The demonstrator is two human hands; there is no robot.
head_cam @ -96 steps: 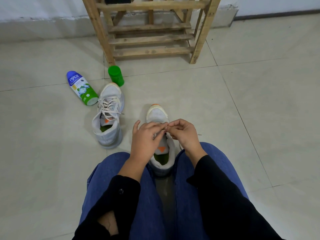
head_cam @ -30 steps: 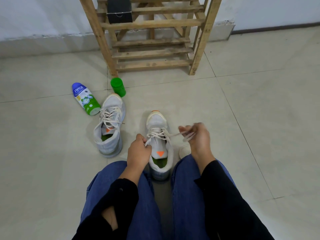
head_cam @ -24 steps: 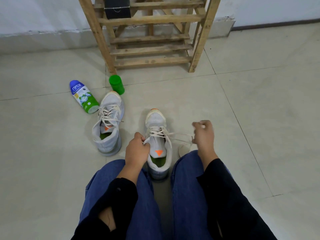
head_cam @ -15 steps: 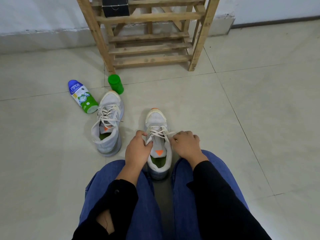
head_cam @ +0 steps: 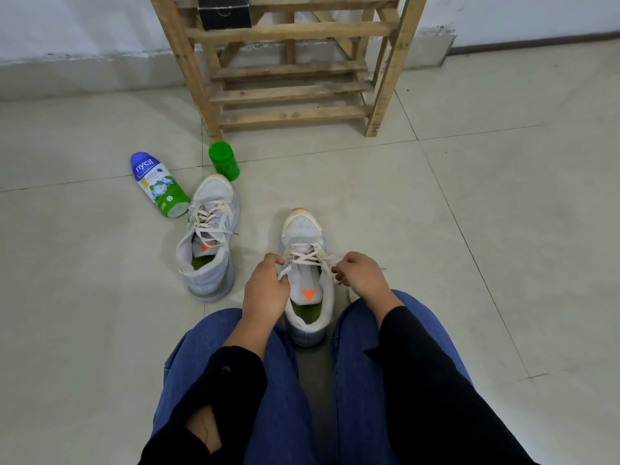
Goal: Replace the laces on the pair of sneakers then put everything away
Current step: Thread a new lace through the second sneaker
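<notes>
Rough bare wood rack [head_cam: 292, 92]; glossy tiled floor [head_cam: 469, 213]; mesh-cloth sneakers [head_cam: 303, 229]; shiny plastic bottle [head_cam: 157, 184]; denim jeans [head_cam: 278, 397].

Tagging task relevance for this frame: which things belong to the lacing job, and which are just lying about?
Job: sneaker between the knees; its lace, pinched by left hand and right hand; second sneaker, already laced.
Lying about: Nycil bottle; green container; black box; wooden rack, perhaps for putting away later.

Near sneaker [head_cam: 303, 234]: grey-white, upright, toe pointing away, cream lace [head_cam: 303, 259] crossed over lower eyelets. Second sneaker [head_cam: 214, 196] left of it, laced, ends loose.
</notes>
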